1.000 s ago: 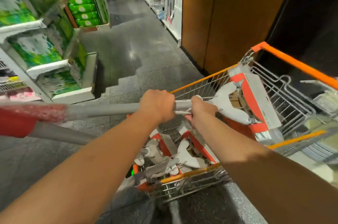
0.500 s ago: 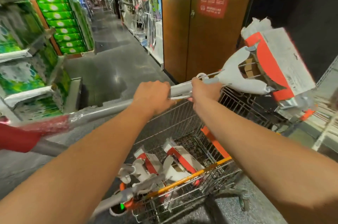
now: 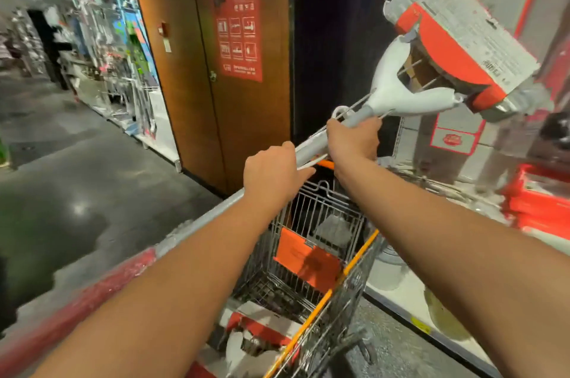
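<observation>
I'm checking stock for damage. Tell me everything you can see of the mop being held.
The mop has a grey pole with red wrap at its near end, a white forked yoke and a head in a red-and-white cardboard sleeve. It slants up rightward above the cart, gripped by left hand and right hand.

Wire shopping cart [image 3: 354, 260], orange rim, low centre. Orange panel [image 3: 305, 257] on its inner wall; red-and-white packs [image 3: 256, 331] in its bottom. Wooden door [image 3: 185, 100] behind, red poster [image 3: 236, 23] on it. Blurred shelves [image 3: 123, 69] far left. Red boxes [image 3: 543, 208] stacked right. Grey floor [image 3: 77, 192].
</observation>
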The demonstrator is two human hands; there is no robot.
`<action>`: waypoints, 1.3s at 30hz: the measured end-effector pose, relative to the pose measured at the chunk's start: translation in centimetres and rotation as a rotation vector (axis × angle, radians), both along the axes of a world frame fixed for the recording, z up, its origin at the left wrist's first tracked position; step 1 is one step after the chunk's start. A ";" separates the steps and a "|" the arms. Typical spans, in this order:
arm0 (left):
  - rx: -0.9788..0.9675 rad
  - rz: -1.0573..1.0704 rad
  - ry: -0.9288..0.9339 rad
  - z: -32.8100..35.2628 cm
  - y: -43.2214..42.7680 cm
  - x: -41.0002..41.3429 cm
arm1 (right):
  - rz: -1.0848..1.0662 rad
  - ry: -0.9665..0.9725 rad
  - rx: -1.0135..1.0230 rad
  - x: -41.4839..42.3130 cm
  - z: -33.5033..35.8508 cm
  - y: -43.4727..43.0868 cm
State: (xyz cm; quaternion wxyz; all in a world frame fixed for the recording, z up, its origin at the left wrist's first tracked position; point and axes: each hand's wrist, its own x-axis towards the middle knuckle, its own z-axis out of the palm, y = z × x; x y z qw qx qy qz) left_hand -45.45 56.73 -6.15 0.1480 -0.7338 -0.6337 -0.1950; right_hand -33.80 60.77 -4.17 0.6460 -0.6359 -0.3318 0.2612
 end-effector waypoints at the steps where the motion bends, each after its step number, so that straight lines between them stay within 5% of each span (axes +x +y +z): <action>1: 0.006 -0.033 -0.022 0.4 0.2 1.1 | -0.031 -0.020 0.017 1.1 0.6 -0.1; 12: -0.088 -0.373 -0.349 2.3 0.4 13.2 | -0.349 -0.252 0.132 12.4 5.5 -3.7; 25: -0.391 -0.645 -0.570 4.6 -1.3 25.3 | -0.442 -0.455 0.160 25.0 7.1 -7.0; 30: -0.582 -0.711 -0.930 4.1 -2.2 31.1 | -0.421 -0.580 0.111 29.8 7.1 -7.9; 39: -0.482 -0.654 -1.259 3.4 -2.8 37.8 | -0.328 -0.695 0.155 34.8 7.1 -7.1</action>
